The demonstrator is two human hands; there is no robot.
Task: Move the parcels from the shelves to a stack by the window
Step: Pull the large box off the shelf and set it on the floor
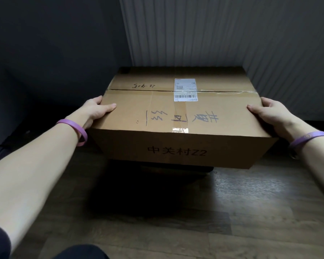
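Parcel (pixel 166 111) marked "中关村Z2", barcode label (pixel 185 89), left hand (pixel 96 109) and right hand (pixel 266 111) tight around its sides.

Dark wall (pixel 45 43); pale slats (pixel 213 30); wooden floor (pixel 232 212)

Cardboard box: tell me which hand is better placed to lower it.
Neither alone. The left hand and right hand hold opposite side edges of the cardboard box, thumbs on top, about level. It looks too wide for one hand, so probably both together.
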